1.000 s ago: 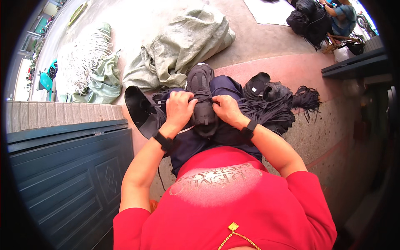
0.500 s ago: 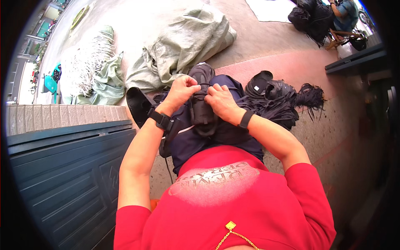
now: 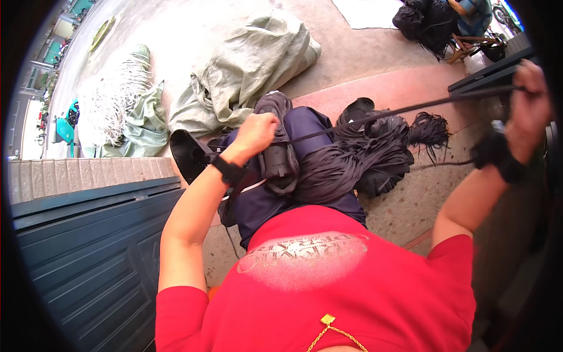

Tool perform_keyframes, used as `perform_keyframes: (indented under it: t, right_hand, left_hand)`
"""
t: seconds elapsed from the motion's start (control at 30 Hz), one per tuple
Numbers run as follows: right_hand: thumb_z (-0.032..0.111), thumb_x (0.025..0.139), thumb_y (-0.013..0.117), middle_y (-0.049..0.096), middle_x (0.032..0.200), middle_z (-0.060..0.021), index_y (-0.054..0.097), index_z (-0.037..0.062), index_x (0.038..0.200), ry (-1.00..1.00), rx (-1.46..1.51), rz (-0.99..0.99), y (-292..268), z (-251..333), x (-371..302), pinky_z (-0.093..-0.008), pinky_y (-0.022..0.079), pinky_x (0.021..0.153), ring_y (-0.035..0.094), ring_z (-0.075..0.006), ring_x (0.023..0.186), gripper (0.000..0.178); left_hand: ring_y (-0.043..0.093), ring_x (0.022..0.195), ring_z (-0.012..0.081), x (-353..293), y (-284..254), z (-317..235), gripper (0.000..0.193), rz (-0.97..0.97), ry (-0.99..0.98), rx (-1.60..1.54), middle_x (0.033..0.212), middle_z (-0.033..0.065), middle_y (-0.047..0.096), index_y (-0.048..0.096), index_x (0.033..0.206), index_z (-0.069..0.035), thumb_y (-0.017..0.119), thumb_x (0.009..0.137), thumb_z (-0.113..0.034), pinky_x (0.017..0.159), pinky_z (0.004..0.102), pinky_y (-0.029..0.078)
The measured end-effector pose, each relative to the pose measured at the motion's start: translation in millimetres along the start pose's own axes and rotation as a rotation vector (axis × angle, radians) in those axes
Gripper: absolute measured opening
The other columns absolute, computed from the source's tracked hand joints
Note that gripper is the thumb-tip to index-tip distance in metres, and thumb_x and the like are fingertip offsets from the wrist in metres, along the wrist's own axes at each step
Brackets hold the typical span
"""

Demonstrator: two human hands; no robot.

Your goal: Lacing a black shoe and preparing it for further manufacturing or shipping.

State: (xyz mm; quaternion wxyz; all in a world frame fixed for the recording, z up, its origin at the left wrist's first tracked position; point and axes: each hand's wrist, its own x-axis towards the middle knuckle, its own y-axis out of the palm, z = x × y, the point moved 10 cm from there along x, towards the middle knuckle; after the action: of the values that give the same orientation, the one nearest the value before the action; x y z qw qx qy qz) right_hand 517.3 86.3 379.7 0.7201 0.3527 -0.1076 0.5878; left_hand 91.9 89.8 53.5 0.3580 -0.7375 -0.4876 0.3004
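A dark shoe (image 3: 278, 169) lies on my lap, its toe pointing away from me. At the shoe's left side my left hand (image 3: 256, 134) is closed, and what its fingers grip is hidden. My right hand (image 3: 529, 105), stretched far out to the right and blurred, is closed on a dark shoelace (image 3: 399, 110). That shoelace runs taut from the shoe's lacing up to the hand. A thick bundle of loose dark laces (image 3: 334, 170) drapes across my right thigh and off its right side.
Another dark shoe (image 3: 359, 108) rests beyond the lace bundle. Pale green woven sacks (image 3: 252, 64) lie ahead, near a heap of white laces (image 3: 126, 94). A blue panelled door (image 3: 94, 252) stands at left. Far right, another person (image 3: 475, 17) sits beside black bags (image 3: 425, 26).
My right hand has swung from the shoe far out to the right, drawing the shoelace out in a long line. My left hand has stayed by the shoe.
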Motion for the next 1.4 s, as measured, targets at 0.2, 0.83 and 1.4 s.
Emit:
perform_keyframes:
  t: [0.2,0.83,1.4]
  right_hand:
    - [0.016,0.082,0.057,0.048,0.066,0.0016,0.056,0.0083,0.091,0.711,-0.313,0.471,59.2,-283.5,-189.7,-0.0223,0.037,0.048,0.044,-0.0087,0.054,0.012]
    - [0.035,0.076,0.057,0.060,0.071,-0.0172,0.061,0.0026,0.072,0.795,-0.972,0.956,137.0,-303.9,-318.0,-0.0408,0.046,0.066,0.060,-0.0335,0.074,0.033]
    - [0.033,0.078,0.057,0.060,0.068,-0.0169,0.061,0.0044,0.072,0.649,-1.088,0.718,68.8,-271.8,-269.0,-0.0390,0.047,0.059,0.060,-0.0327,0.067,0.030]
  left_hand:
    - [0.049,0.088,0.0318,-49.3,2.9,39.3,0.018,0.015,-0.043,0.148,0.092,0.0114,0.061,0.062,0.092,-0.006,0.058,0.075,-0.012,0.081,0.0374,0.040]
    - [0.049,0.078,0.0276,-5.9,-14.5,-15.1,0.007,-0.089,0.399,0.410,0.076,0.0074,0.055,0.059,0.070,-0.008,0.056,0.074,-0.013,0.066,0.0356,0.042]
    - [0.052,0.090,0.0354,-21.1,7.0,47.3,0.023,0.105,-0.138,0.049,0.089,0.0153,0.061,0.060,0.096,-0.006,0.055,0.076,-0.015,0.082,0.0410,0.042]
